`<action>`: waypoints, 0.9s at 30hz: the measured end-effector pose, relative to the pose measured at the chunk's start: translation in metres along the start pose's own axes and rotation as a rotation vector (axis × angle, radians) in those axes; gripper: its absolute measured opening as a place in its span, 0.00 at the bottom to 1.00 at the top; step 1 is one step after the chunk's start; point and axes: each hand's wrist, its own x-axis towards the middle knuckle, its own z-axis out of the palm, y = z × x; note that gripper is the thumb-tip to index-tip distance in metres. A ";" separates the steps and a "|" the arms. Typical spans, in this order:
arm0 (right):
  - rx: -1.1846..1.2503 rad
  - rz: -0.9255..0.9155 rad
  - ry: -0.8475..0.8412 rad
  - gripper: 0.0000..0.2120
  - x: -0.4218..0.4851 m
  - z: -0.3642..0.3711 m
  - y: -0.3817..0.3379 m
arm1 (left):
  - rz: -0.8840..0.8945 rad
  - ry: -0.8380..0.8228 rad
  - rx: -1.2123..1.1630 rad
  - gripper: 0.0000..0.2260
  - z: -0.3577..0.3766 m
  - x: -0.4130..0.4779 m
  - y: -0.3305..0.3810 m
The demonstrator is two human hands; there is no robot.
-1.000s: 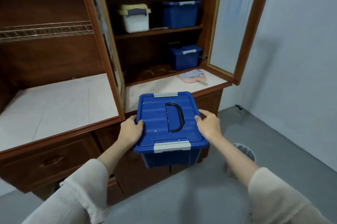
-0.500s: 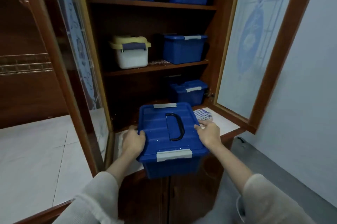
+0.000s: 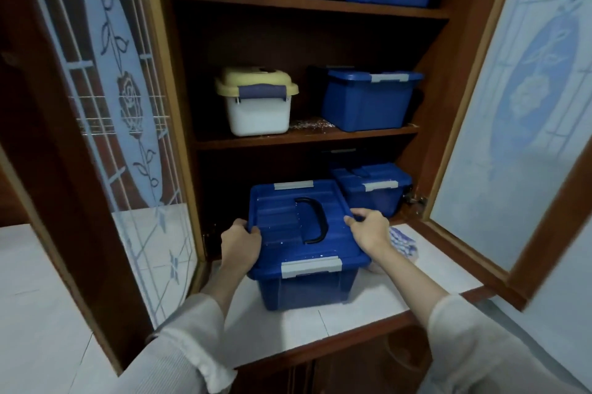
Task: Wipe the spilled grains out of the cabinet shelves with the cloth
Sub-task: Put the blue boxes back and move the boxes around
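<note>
Mid-move with the big blue box (image 3: pixel 301 233), right at the mouth of the bottom shelf (image 3: pixel 224 201), over the white bench (image 3: pixel 432 278). Left hand (image 3: pixel 240 246) on the left edge of the lid, right hand (image 3: pixel 371 230) on the right edge, fingers (image 3: pixel 352 219) curled over the rim on both sides and holding the box. Can't tell from here: base resting on the bench or just clear of it.

Looks like box-shuffling to get at the shelf boards, so a few tips:

- Keep it dead level. Pale specks all over the lid, ready to roll off with any tilt.
- Better to hook under the rim than to trust the lid alone, with only the grey clip (image 3: pixel 310 267) at each end keeping it on.
- Mind the cloth (image 3: pixel 402 243), the blue-and-white checked one on the bench just right of the box, half hidden behind the right wrist. Don't park the box on it. Needed free in a second.
- Go easy toward the back: smaller blue box (image 3: pixel 371 188) close behind on the same shelf.
- Elbows in, with an open glass door on either side.

Real mess worth noting: grains (image 3: pixel 309 124) scattered on the middle shelf (image 3: pixel 304 137), between the cream-lidded tub (image 3: pixel 256 102) and the blue bin (image 3: pixel 368 102). Probably best to wipe that one from the back toward the front edge, not sideways under the boxes.
</note>
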 end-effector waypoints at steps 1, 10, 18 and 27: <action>0.001 -0.012 -0.015 0.17 0.008 0.004 -0.002 | -0.024 0.008 -0.008 0.15 0.000 0.005 0.001; -0.003 -0.044 -0.183 0.17 0.087 0.041 0.001 | -0.138 0.014 0.022 0.21 0.013 0.049 -0.003; 0.064 -0.033 -0.195 0.16 0.123 0.056 0.003 | 0.015 -0.180 0.480 0.32 0.021 0.059 0.002; -0.353 -0.627 -0.213 0.27 0.104 0.051 -0.004 | 0.300 -0.199 0.779 0.32 0.034 0.015 -0.003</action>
